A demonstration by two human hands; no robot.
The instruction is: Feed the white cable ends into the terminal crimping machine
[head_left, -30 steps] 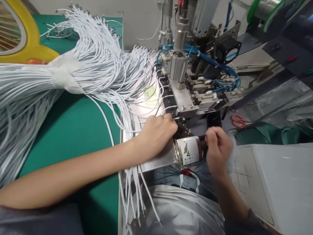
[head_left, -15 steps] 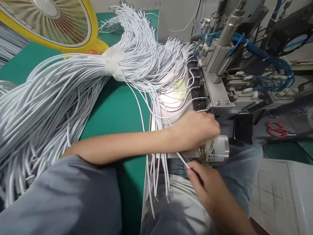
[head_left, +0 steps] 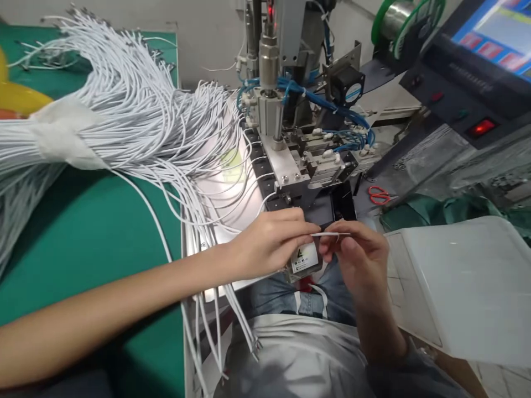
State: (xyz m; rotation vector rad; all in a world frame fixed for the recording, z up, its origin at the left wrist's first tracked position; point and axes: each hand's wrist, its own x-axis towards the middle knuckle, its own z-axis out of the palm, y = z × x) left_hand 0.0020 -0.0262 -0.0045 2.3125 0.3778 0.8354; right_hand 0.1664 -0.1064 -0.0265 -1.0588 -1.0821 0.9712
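Note:
My left hand (head_left: 274,240) reaches in over the white bench edge and pinches a white cable (head_left: 324,234) near its end, fingers pointing right. My right hand (head_left: 360,257) is curled round the tip of that cable, thumb and fingers at its thin wire ends. Behind both hands stands a machine with a black fixture (head_left: 259,160), where several white cables lie in a row of slots. Just below my fingers is a clear jar (head_left: 305,260) with a white label. A large bundle of white cables (head_left: 136,105), wrapped with a white band (head_left: 66,132), lies to the left.
A green mat (head_left: 103,237) covers the bench at left, and part of a yellow fan (head_left: 20,97) shows there. Red-handled scissors (head_left: 378,195) lie right of the machine. A control box with a screen (head_left: 468,83) and a wire spool (head_left: 398,22) hang upper right. A white lid-like panel (head_left: 464,276) is at right.
The view has swung to the right. My right hand has come up from below to meet my left hand, and the cable's end now lies between them.

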